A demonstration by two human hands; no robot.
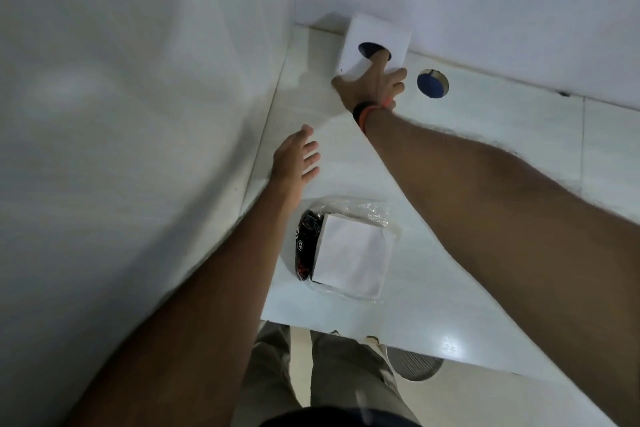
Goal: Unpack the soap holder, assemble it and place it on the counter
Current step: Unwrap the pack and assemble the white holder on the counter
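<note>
Our right hand [372, 85] grips the white box [375, 42] by the back wall; our left hand [296, 158] hovers spread, empty. We judge unpacking just beginning: next, bring the box close and open it.

I see a white worktop [450, 246] that meets white walls [138, 80] in a corner. There is a round hole [432, 83] in the worktop near the back wall, dark blue inside. Down below, past the front edge, I see a round metal drain cover [414, 366] on the floor [485, 399].
</note>
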